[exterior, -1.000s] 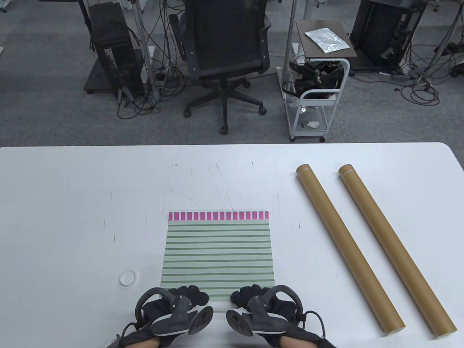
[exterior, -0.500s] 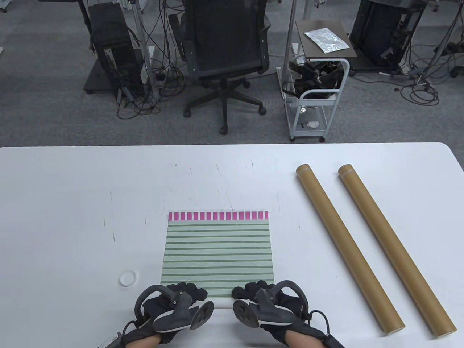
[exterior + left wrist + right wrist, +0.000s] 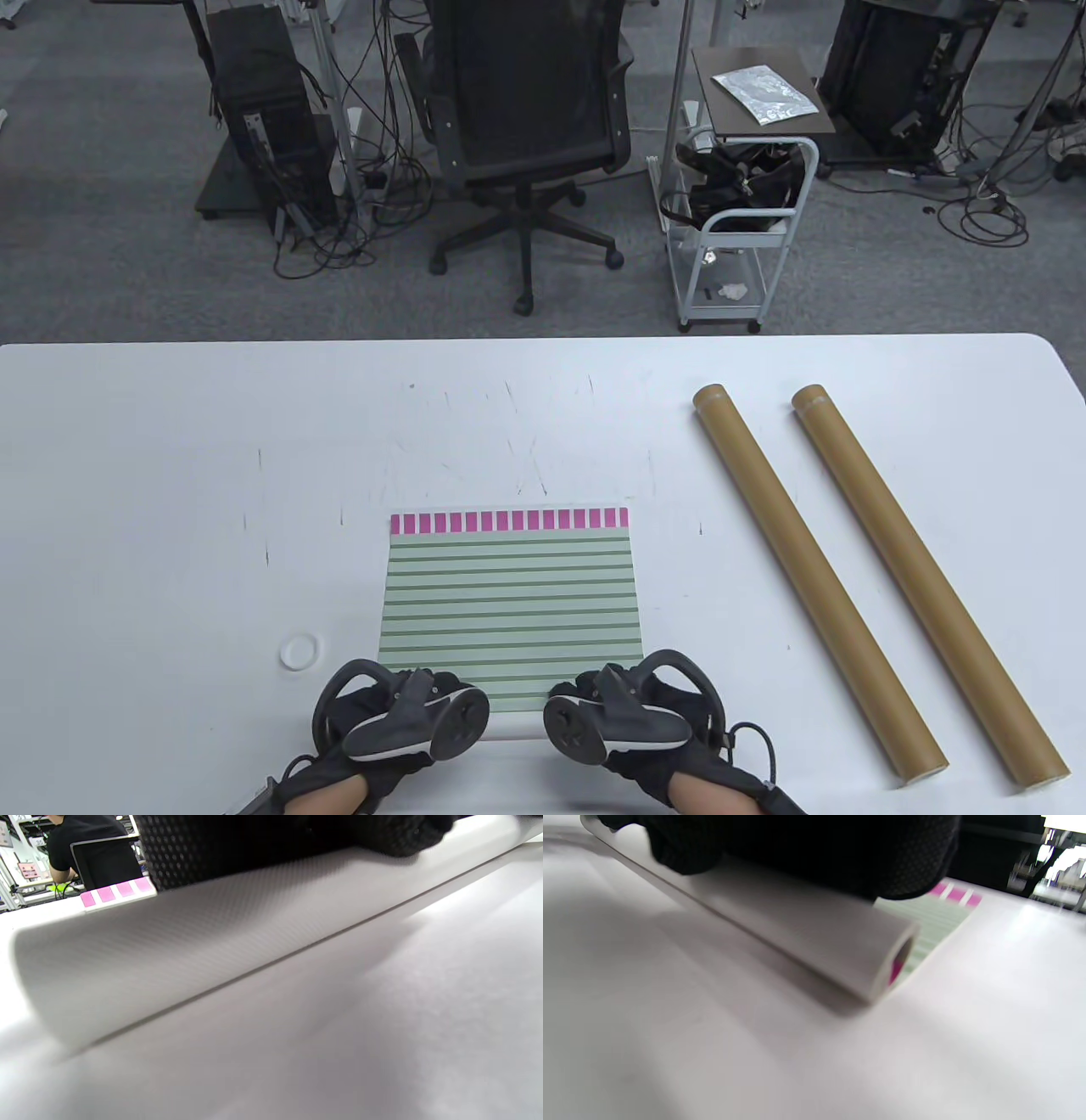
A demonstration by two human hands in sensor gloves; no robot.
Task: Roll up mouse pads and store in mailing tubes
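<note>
Mouse pad (image 3: 509,603) sits near the front edge of the white table (image 3: 170,475), a bit left of centre, green stripes up with a pink checkered strip along the far edge. Only one pad that I can count.

Going left to right: there's a small white ring-shaped thing (image 3: 299,652) on the table just left of the pad, could be a tube cap but I can't really tell. Then the left hand (image 3: 399,722) and the right hand (image 3: 632,722), both on the near edge of the pad. The wrist views show that edge already curled over into a slim roll (image 3: 814,942), white underside outward, with the gloved fingers curved over the top of it. So both hands are holding the roll, one at each end.

Looks to me like the rolling step has just got going, with most of the pad flat on the table. The next bit probably needs both hands pushing forward evenly so the roll stays tight and doesn't cone out at one end, then a firm hold so it doesn't spring open.

Over on the right, well apart from the pad, are two brown cardboard tubes: the left tube (image 3: 814,577) and the right tube (image 3: 925,586), lying side by side on a diagonal. Neither has been touched yet, so storing comes later.
</note>
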